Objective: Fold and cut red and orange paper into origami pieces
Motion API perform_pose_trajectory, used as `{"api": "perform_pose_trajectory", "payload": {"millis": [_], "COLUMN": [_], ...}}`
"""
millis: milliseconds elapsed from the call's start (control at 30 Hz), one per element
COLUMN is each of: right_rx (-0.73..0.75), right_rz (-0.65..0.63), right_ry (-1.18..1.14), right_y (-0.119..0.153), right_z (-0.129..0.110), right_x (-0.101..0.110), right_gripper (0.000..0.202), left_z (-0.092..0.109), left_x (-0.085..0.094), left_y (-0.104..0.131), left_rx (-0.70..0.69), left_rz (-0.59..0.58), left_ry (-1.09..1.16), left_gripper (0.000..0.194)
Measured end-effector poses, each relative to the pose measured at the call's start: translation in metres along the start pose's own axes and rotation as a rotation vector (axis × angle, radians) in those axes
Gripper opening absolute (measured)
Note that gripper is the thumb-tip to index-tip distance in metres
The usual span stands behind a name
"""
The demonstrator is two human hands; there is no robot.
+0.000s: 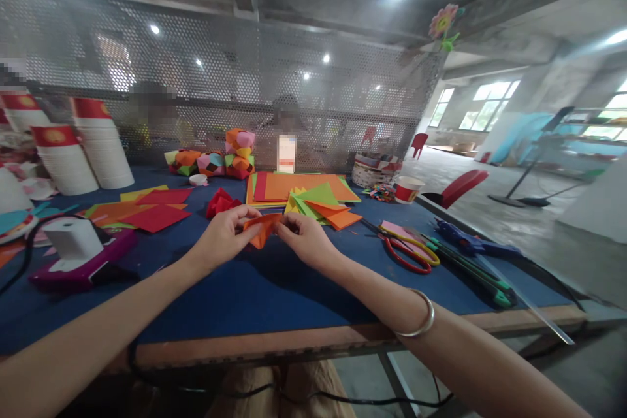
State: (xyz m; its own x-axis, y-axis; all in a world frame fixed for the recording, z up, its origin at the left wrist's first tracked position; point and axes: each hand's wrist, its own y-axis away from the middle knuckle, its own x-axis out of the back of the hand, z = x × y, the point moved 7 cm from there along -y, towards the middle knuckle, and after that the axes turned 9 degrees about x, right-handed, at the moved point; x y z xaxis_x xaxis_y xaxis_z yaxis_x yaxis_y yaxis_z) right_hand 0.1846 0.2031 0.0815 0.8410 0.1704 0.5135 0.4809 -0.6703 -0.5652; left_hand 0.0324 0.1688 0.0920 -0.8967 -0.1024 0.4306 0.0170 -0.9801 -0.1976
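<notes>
Between my two hands, over the blue table top (215, 300), is a small folded piece of orange paper (263, 231). My left hand (230, 228) pinches its left side with thumb and fingers. The fingers of my right hand (300, 235) are closed on its right edge. Just behind my left hand lies a red folded paper piece (221, 201). Beyond my right hand are folded green paper (319, 194) and orange paper pieces (347, 218), resting by a stack of coloured sheets (304, 187).
Paper cups (105, 150) stand at the left, behind a purple-and-white device (81, 251). Red sheets (159, 214) lie nearer. Scissors (409, 253), a green cutter (473, 271), a blue glue gun (473, 240) and a metal ruler (526, 304) lie right. Folded paper balls (239, 153) sit behind.
</notes>
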Motion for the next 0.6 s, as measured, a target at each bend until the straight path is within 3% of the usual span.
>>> {"api": "perform_pose_trajectory", "payload": {"millis": [233,467,600], "right_rx": [-0.050,-0.048,-0.034], "right_rz": [0.021,-0.142,-0.070], "right_ry": [-0.033,0.016,0.061], "right_y": [0.001,0.001,0.000], "right_z": [-0.004,-0.007,-0.005], "right_x": [0.006,-0.007,0.001], "right_gripper": [0.023,0.023,0.018], "left_z": [-0.003,-0.014,-0.014], "left_x": [0.000,0.002,-0.007], "left_y": [0.001,-0.003,-0.003], "left_rx": [0.038,0.141,0.151], "left_rz": [0.025,0.057,-0.024], "left_ry": [-0.045,0.069,0.087], "left_gripper": [0.034,0.046,0.045]}}
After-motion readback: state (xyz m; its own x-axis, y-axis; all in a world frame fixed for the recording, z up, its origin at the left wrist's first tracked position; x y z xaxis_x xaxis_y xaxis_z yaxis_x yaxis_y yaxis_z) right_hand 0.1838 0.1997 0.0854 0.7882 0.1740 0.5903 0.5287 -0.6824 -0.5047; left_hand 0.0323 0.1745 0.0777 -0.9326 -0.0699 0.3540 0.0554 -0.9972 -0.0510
